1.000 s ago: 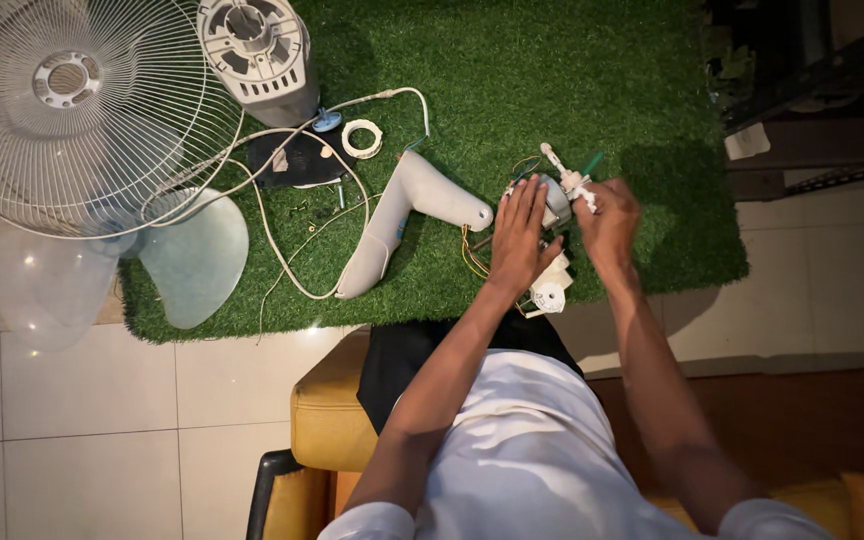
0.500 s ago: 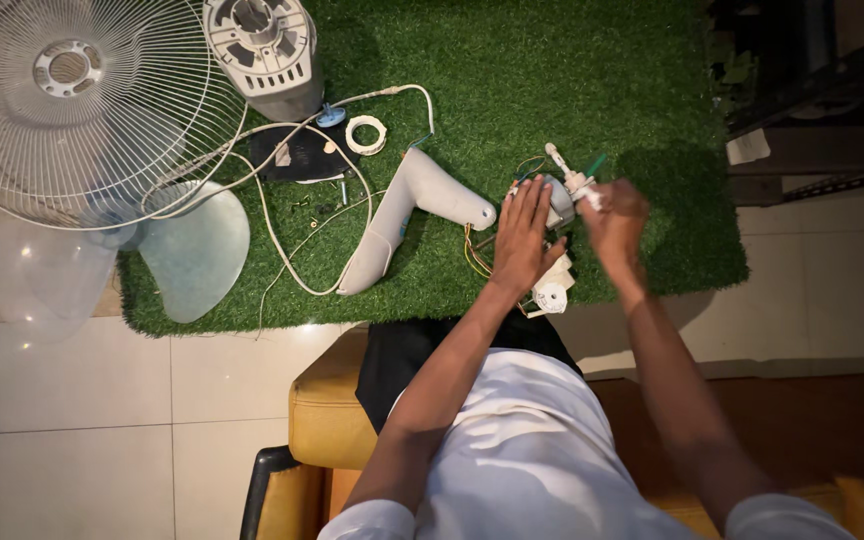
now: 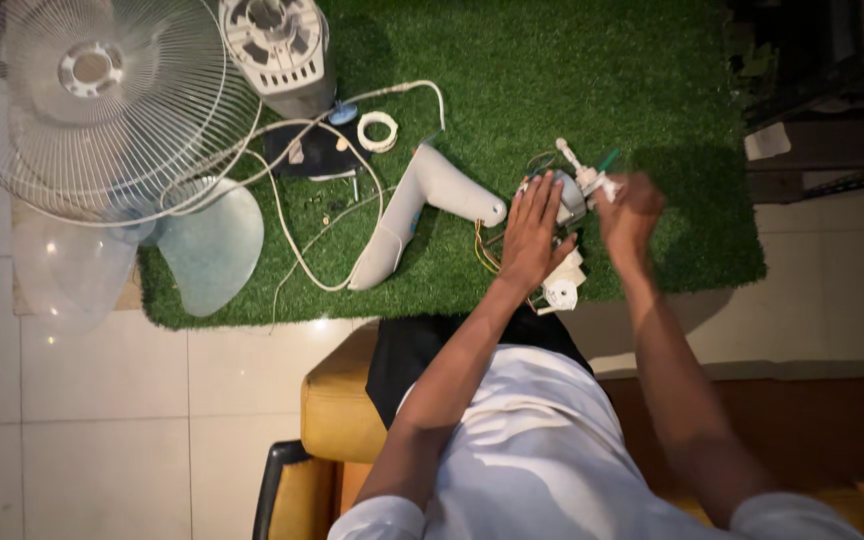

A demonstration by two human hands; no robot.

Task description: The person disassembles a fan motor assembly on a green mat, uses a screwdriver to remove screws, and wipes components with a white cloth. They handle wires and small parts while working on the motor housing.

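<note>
Green turf mat (image 3: 592,90); white fan grille (image 3: 102,110); translucent pale-blue blade (image 3: 214,245); white cord (image 3: 292,240); mustard-yellow seat (image 3: 337,405).

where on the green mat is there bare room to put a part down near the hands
Bare turf lies along the mat's far edge, between the white motor housing and the right hand, and at the right edge past that hand. It is crowded left of the left hand: white neck piece, cord, small screws, fan grille and clear blade.
</note>
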